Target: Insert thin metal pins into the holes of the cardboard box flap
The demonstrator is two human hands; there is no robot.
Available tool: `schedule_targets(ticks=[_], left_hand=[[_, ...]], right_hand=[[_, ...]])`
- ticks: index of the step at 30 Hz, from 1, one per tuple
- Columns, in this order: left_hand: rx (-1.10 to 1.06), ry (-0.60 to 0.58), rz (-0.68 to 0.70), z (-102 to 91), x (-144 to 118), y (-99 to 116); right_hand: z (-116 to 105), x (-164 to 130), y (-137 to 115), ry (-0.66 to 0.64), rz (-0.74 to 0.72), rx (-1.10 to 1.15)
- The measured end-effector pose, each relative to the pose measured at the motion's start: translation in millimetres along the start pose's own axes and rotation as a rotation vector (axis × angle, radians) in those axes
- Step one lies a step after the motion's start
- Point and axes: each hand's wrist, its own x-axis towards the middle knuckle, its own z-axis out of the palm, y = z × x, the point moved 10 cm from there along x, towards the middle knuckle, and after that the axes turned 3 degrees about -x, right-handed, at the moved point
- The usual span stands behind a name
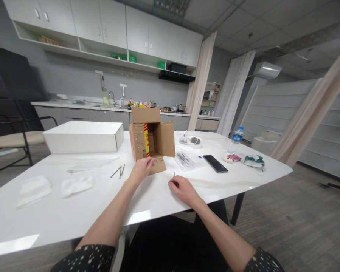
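Note:
A brown cardboard box (165, 140) stands open toward me on the white table, with small shiny round studs on its left side. My left hand (141, 169) is closed at the left edge of the box's lower front flap (157, 166), which bears a short row of similar studs. Just right of the flap, my right hand (183, 189) is closed low over the table; a thin dark rod (174, 173) sticks up from its fingers. Several slim metal rods (120, 172) lie left of my left hand. Behind my right hand is a clear plastic packet (187, 161) of thin metal pieces.
A long white box (83, 136) stands at the back left, with white cloth-like pieces (77, 186) in front. To the right lie a black phone (215, 163), a pink packet (232, 158), a green-and-white wrapper (254, 161) and a water bottle (237, 138). A white cable (191, 140) lies behind.

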Motion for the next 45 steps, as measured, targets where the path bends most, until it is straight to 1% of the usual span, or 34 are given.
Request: schedule_targets(ticks=[7, 12, 15, 20, 24, 31, 36, 45], left_hand=[[-0.053, 0.038, 0.021, -3.7, 0.9, -1.3], [-0.064, 0.039, 0.005, -4.9, 0.1, -1.8], [-0.032, 0.019, -0.003, -3.4, 0.1, -0.7], [0.087, -0.016, -0.023, -2.2, -0.7, -0.1], [0.115, -0.041, -0.009, 1.1, -0.9, 0.7], [0.122, 0.003, 0.009, 2.9, 2.7, -8.1], [0.191, 0.045, 0.005, 0.8, 3.4, -14.6], [0.232, 0.065, 0.012, -2.1, 3.2, -9.8]], right_hand=[[0.5, 0.3, 0.0, 0.001, -0.007, 0.007], [-1.9, 0.4, -1.5, 0.006, -0.004, 0.008], [-2.6, 0.4, -1.8, 0.008, -0.001, 0.011], [-2.4, 0.4, -1.4, 0.004, 0.001, 0.013], [-2.0, 0.3, -0.4, 0.008, -0.003, 0.013], [-1.5, 0.0, -1.0, 0.007, -0.001, 0.014], [-2.8, 0.4, -3.1, 0.003, 0.003, 0.009], [-2.8, -0.1, -3.0, 0.003, 0.009, 0.016]])
